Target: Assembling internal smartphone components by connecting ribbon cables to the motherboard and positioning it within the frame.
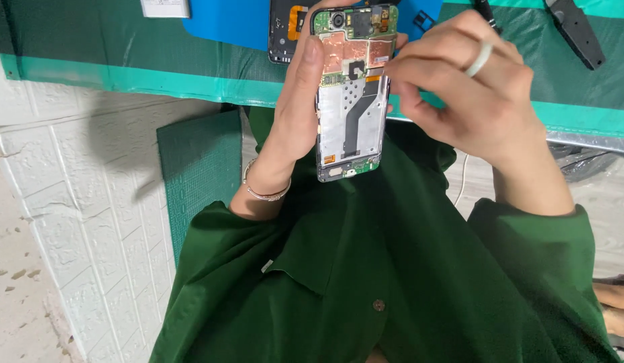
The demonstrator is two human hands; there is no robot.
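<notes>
Your left hand (295,114) grips an opened smartphone (352,94) with the back cover off, held upright in front of your chest, above the edge of the worktop (124,74). Left fingers (310,64) are closed around the phone's left edge, thumb pressed along the frame; the other fingertips are hidden behind the phone. The exposed inside faces you: green circuit board and camera module at top, copper shielding below it, a silver plate with a black flex cable down the middle, and a small green board at the bottom.

Your right hand (473,94) is at the phone's right edge, level with the copper shielding, fingers curled in and pinched together, touching the phone there. Cannot tell if they hold a tool or part; the tips are too small and bunched to read. There's a white ring (480,59) on one right finger and a thin bracelet (265,191) on your left wrist.

Behind the phone on the worktop: a blue mat (225,23), with a dark phone back cover (285,30) lying on it, partly hidden. A black tool (577,30) lies far right on the green worktop surface. Green shirt (366,282) fills the lower frame; white textured wall (77,202) at left.
</notes>
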